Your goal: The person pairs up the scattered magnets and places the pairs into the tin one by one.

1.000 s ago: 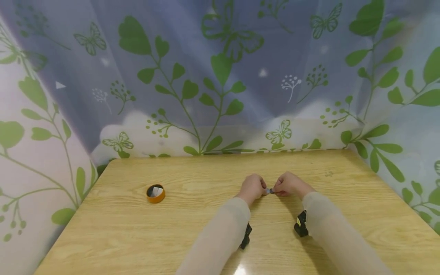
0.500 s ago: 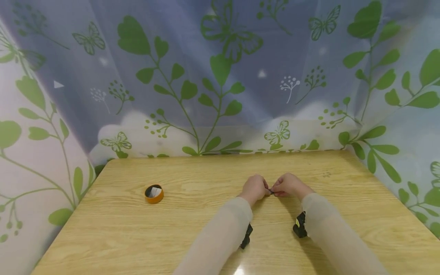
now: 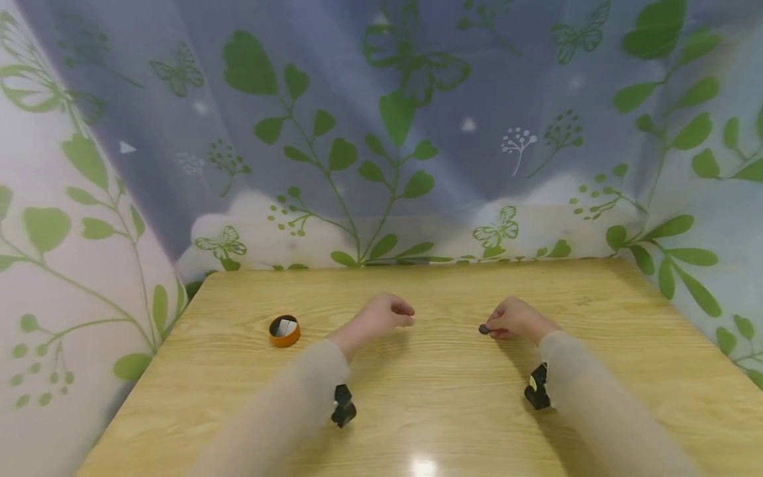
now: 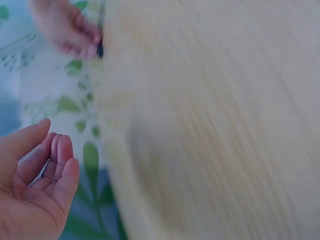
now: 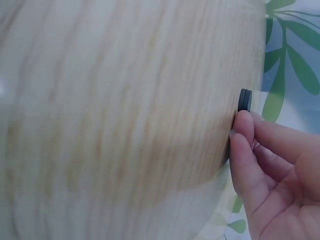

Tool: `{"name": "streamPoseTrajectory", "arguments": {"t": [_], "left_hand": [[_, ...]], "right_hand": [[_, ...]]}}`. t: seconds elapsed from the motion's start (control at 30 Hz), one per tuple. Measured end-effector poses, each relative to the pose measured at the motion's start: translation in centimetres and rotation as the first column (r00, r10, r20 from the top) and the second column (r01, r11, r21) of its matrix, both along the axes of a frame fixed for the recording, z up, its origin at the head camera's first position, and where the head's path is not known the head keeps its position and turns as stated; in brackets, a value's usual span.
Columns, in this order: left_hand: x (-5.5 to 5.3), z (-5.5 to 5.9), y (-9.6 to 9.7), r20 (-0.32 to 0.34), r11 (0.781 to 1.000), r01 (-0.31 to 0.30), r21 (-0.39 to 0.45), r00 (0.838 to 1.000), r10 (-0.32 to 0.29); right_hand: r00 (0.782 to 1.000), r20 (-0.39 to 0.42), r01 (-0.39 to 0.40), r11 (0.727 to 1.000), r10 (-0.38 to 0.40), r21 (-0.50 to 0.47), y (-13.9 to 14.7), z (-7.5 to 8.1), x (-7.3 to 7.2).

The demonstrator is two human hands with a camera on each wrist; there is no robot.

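Note:
My right hand (image 3: 517, 318) pinches a small stack of dark round discs (image 3: 484, 328) between thumb and fingertips, low over the wooden table. Seen from the right wrist, two thin discs (image 5: 244, 100) lie flat against each other, jutting past the fingertips. Off to the left, my left hand (image 3: 384, 315) has nothing in it, its fingers loosely bent and thumb apart. The left wrist view shows the same hand (image 4: 42, 175) with its palm side visible, and the right hand (image 4: 70, 30) farther off with something dark at its fingertips.
A small round orange container (image 3: 285, 339) with a dark inside holds flat whitish pieces, left on the wooden table (image 3: 429, 384). A fabric backdrop (image 3: 334, 132) printed with leaves and butterflies hangs behind and beside the table. Each wrist carries a black camera.
My left hand has come away from the right hand and moved left, its fingers loosened. The right hand keeps its pinch on the dark discs. The head view has shifted slightly.

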State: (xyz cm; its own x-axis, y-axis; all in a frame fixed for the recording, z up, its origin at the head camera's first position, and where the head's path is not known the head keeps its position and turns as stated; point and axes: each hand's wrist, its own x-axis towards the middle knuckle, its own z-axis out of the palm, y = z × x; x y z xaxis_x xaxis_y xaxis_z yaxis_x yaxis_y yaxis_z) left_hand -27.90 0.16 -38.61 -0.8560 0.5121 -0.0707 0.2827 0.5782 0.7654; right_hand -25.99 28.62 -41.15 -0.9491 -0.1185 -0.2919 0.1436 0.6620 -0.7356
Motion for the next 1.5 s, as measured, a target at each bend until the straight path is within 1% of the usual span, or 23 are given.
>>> {"name": "streamPoseTrajectory", "arguments": {"t": [0.1,0.17,0.23,0.3,0.37,0.43,0.5,0.57,0.63,0.73,0.8,0.87,0.97,1.07,1.2,1.3,1.5], "left_hand": [[0.3,0.9,-3.8,-0.042,0.999,-0.027,0.026,0.999,0.028],[0.4,1.2,-6.3,-0.068,0.997,-0.059,0.049,0.996,0.062],[0.5,1.3,-8.8,-0.097,0.991,-0.106,0.081,0.989,0.114],[0.5,1.2,-11.3,-0.126,0.981,-0.163,0.108,0.976,0.176],[0.5,1.1,-13.4,-0.133,0.966,-0.223,0.127,0.962,0.240],[0.5,0.9,-15.2,-0.133,0.956,-0.270,0.112,0.950,0.283],[0.4,0.8,-16.7,-0.112,0.950,-0.303,0.078,0.944,0.310],[0.4,0.5,-17.7,-0.081,0.946,-0.322,0.041,0.942,0.325],[0.4,0.1,-18.4,-0.035,0.941,-0.338,0.004,0.940,0.338],[0.4,-0.8,-19.2,0.075,0.939,-0.342,-0.038,0.936,0.344],[0.4,-1.5,-19.4,0.114,0.941,-0.330,-0.068,0.935,0.336],[0.2,-2.2,-19.6,0.141,0.947,-0.311,-0.076,0.937,0.319],[0.0,-3.0,-19.7,0.123,0.951,-0.302,-0.071,0.943,0.309],[-0.2,-3.4,-20.0,0.101,0.949,-0.312,-0.051,0.944,0.315],[-0.4,-3.8,-20.4,0.092,0.943,-0.330,-0.034,0.939,0.332],[-0.5,-4.0,-20.7,0.119,0.940,-0.340,-0.015,0.933,0.340],[-0.6,-3.9,-20.9,0.187,0.937,-0.349,0.010,0.921,0.341]], "right_hand": [[1.000,-0.005,0.008,0.999,-0.008,0.034,0.5,0.1,0.4],[1.000,-0.022,0.007,0.996,-0.005,0.091,0.7,0.1,0.7],[0.999,-0.052,-0.008,0.988,0.016,0.156,0.7,0.2,1.0],[0.995,-0.090,-0.027,0.974,0.048,0.226,0.5,0.4,1.2],[0.989,-0.125,-0.042,0.959,0.080,0.282,0.2,0.5,1.4],[0.982,-0.153,-0.058,0.946,0.111,0.318,0.1,0.6,1.5],[0.976,-0.175,-0.066,0.935,0.134,0.347,-0.1,0.7,1.5],[0.970,-0.189,-0.076,0.930,0.152,0.361,-0.2,0.6,1.4],[0.966,-0.200,-0.083,0.928,0.164,0.362,-0.4,0.4,1.3],[0.960,-0.214,-0.089,0.926,0.178,0.367,-0.6,0.2,1.3],[0.958,-0.221,-0.091,0.923,0.184,0.374,-0.7,0.2,1.3],[0.954,-0.230,-0.093,0.918,0.193,0.385,-0.9,0.3,1.3],[0.945,-0.250,-0.098,0.910,0.212,0.403,-1.0,0.4,1.4],[0.935,-0.268,-0.104,0.901,0.233,0.421,-1.0,0.3,1.3],[0.937,-0.254,-0.115,0.899,0.239,0.422,-1.0,0.1,1.3],[0.945,-0.232,-0.117,0.903,0.229,0.414,-1.0,0.0,1.2],[0.943,-0.239,-0.123,0.911,0.231,0.394,-1.1,0.1,1.2]]}}
